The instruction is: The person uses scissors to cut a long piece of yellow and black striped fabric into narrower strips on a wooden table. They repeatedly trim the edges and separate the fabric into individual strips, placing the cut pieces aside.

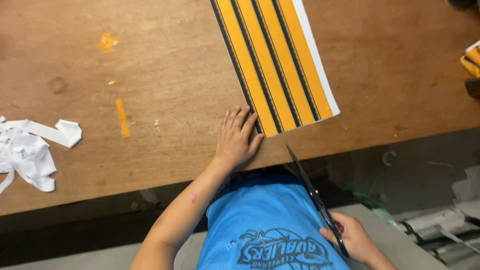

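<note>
on the wooden table, the left hand lay flat, fingers spread, on the striped sheet; the right hand gripped scissors. white trimmings lay aside; stripes remained uncut.

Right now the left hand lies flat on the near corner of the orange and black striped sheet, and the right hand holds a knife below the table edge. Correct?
Not quite. The right hand holds black scissors, not a knife, as the head view shows. The left hand does lie flat on the striped sheet's near corner.
</note>
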